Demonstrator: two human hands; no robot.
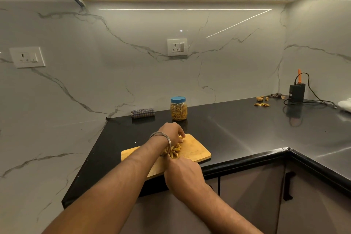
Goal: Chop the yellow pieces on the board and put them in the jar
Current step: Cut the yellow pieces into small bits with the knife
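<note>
Standing lidded behind the board (197, 150), the jar (178, 109) holds yellow pieces; neither hand's grip is readable.

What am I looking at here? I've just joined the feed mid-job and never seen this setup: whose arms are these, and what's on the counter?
There is no machine: a person wears one head camera looking down at their own hands. On the black counter lies a wooden cutting board with yellow pieces. The left hand, bangle on its wrist, curls over the pieces; the right hand is at the board's near edge, what it holds is hidden. Behind stands a blue-lidded jar, partly filled, lid on, beside a folded cloth.
</note>
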